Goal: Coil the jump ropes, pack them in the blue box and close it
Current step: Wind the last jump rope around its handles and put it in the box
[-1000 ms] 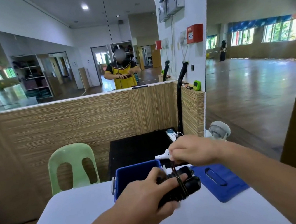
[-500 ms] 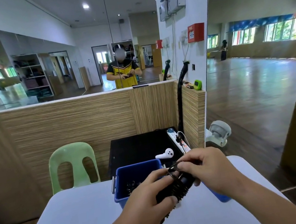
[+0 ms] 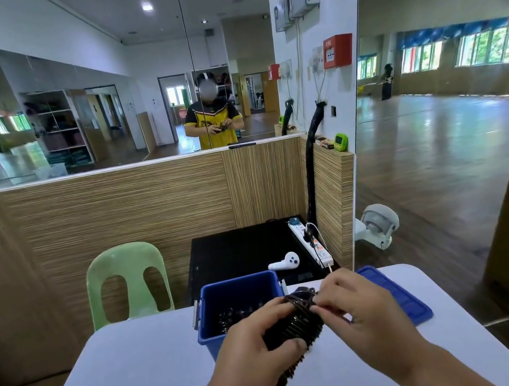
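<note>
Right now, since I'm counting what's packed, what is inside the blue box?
Dark coiled rope lies on the floor of the blue box; the count is unclear. The left hand and the black jump rope it grips hide the box's near right corner.

Vantage: head-worn, above and on the person's side of the blue box [image 3: 239, 292]
Facing: forward and down
Nearness: near the blue box

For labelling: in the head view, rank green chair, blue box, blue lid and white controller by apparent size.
1. green chair and blue box: alike; box nearer, partly hidden
2. blue lid
3. white controller
</note>
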{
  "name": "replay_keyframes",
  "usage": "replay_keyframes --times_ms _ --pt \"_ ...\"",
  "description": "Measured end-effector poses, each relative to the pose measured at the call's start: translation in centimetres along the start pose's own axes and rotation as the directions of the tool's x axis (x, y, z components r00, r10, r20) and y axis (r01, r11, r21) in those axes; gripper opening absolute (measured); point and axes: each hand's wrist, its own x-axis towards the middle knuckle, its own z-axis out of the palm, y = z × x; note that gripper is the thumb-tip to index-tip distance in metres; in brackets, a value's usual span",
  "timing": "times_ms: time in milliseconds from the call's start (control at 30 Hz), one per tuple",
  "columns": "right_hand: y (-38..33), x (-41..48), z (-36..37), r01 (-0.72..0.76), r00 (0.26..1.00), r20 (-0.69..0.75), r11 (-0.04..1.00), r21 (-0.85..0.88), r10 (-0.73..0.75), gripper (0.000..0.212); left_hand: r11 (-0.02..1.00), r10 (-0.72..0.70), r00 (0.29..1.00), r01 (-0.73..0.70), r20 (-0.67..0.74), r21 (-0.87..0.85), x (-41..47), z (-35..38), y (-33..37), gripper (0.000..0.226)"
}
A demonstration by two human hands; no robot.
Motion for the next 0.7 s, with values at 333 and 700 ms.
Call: replay_keyframes --times_ms 333,700 --pt "-0.7 -0.2 0.8 -0.002 0.991 0.13 0.973 -0.229 0.033 0.022 0.989 0.041 0.998 -0.032 -0.055 0.146 -0.4 0.9 0.0 0.056" --pt "-1.9 0.0 3.8 -0.185 0.97 0.091 0.923 -0.337 0.228 0.03 0.86 0.121 0.98 -0.026 -0.155 0.51 0.2 3.4 -1.4 0.034"
